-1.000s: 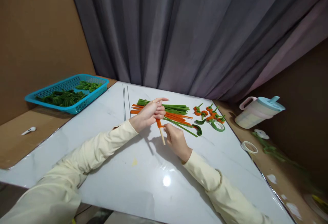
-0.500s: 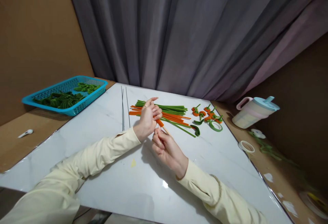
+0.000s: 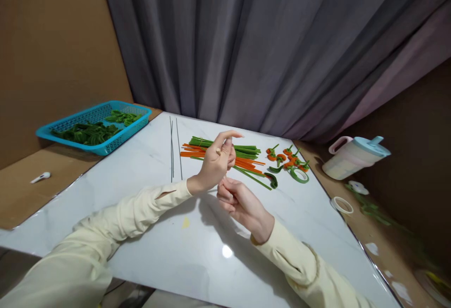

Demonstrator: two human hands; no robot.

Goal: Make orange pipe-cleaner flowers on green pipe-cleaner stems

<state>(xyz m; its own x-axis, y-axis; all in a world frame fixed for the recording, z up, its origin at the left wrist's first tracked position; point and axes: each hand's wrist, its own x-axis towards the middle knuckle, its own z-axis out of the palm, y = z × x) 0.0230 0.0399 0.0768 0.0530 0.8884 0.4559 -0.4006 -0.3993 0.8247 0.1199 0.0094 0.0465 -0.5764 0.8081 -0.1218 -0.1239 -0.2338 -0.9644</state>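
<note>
Table [image 3: 148,247]: both hands held over its middle.
Stems [image 3: 246,151]: left loose beyond the hands, seemingly unshaped.
Left hand [image 3: 216,163]: curled, forefinger raised, seemingly round a stick [image 3: 219,150], pale end showing.
Right hand [image 3: 243,202]: pinched just below; contents hidden.
Pumpkins [image 3: 292,158]: grouped right, seemingly done.

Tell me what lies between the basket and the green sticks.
Thin dark wires, lying on the table; the head view shows them between the basket and the green sticks.

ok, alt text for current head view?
Left hand grips a mostly hidden stick; right hand pinches close by, over a white table. Behind: green strips and orange strips; right, orange pumpkin shapes; left, a blue basket.
</note>
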